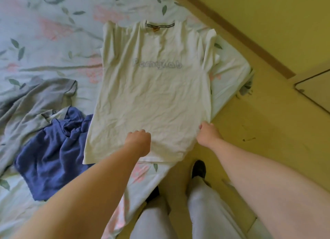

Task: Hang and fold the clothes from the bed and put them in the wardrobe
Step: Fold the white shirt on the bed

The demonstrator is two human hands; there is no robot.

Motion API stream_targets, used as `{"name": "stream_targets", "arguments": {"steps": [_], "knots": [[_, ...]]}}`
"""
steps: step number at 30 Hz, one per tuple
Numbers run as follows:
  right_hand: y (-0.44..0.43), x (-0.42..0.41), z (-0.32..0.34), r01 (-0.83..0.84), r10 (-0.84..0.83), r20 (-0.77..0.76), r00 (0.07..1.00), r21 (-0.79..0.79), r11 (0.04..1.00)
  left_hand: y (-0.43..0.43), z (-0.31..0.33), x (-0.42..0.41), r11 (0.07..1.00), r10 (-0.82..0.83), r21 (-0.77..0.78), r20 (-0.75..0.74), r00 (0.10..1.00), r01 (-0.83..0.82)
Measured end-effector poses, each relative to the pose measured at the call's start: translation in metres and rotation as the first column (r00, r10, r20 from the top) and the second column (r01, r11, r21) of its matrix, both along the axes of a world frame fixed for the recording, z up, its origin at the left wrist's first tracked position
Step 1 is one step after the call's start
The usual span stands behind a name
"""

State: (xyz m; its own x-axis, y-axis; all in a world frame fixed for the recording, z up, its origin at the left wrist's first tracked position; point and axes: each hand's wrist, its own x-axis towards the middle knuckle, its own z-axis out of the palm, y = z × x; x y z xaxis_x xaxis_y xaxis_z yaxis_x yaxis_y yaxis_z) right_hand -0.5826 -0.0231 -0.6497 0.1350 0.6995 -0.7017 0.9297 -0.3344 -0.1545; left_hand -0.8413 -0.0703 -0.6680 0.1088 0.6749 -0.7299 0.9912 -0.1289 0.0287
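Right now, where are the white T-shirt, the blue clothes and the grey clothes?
white T-shirt (153, 99): head view, the middle of its front, under the letters.
blue clothes (48, 158): head view, the middle of the crumpled cloth.
grey clothes (34, 103): head view, its wrinkled middle.

Soft, yellowish light falls evenly; a faint shadow lies on the floor right of the fingers. Everything is slightly blurred, with edges bowed.
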Motion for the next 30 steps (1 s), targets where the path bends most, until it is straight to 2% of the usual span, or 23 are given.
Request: {"name": "stream_targets", "arguments": {"steps": [5,8,10,12,16,18,22,25,28,30], "knots": [[0.121,0.041,0.003,0.151,-0.143,-0.09,0.986,0.086,0.985,0.119,0.005,0.048,0.994,0.08,0.065,0.1,0.992,-0.087],[0.2,0.067,-0.013,0.333,-0.304,-0.203,0.931,0.126,0.935,0.203,-0.002,0.091,0.979,0.146,0.114,0.188,0.971,-0.169],[0.251,0.082,-0.032,0.477,-0.435,-0.276,0.857,0.104,0.873,0.267,-0.01,0.123,0.952,0.206,0.17,0.252,0.945,-0.253],[0.293,0.094,-0.052,0.622,-0.578,-0.337,0.743,0.028,0.783,0.333,-0.018,0.154,0.917,0.237,0.24,0.317,0.918,-0.319],[0.344,0.109,-0.083,0.757,-0.723,-0.403,0.561,-0.104,0.646,0.457,-0.034,0.205,0.889,0.184,0.343,0.339,0.923,-0.303],[0.358,0.11,-0.092,0.772,-0.726,-0.459,0.512,-0.124,0.623,0.505,-0.044,0.223,0.892,0.19,0.34,0.312,0.931,-0.297],[0.373,0.105,-0.102,0.707,-0.681,-0.524,0.511,-0.194,0.68,0.553,-0.065,0.241,0.914,0.266,0.257,0.21,0.941,-0.316],[0.376,0.107,-0.106,0.644,-0.657,-0.516,0.55,-0.238,0.727,0.563,-0.073,0.249,0.932,0.281,0.188,0.167,0.945,-0.31],[0.376,0.113,-0.104,0.609,-0.675,-0.481,0.559,-0.313,0.728,0.574,-0.072,0.257,0.914,0.344,0.168,0.156,0.926,-0.368],[0.375,0.117,-0.106,0.602,-0.66,-0.471,0.584,-0.293,0.742,0.581,-0.07,0.262,0.909,0.371,0.158,0.115,0.922,-0.385]]}}
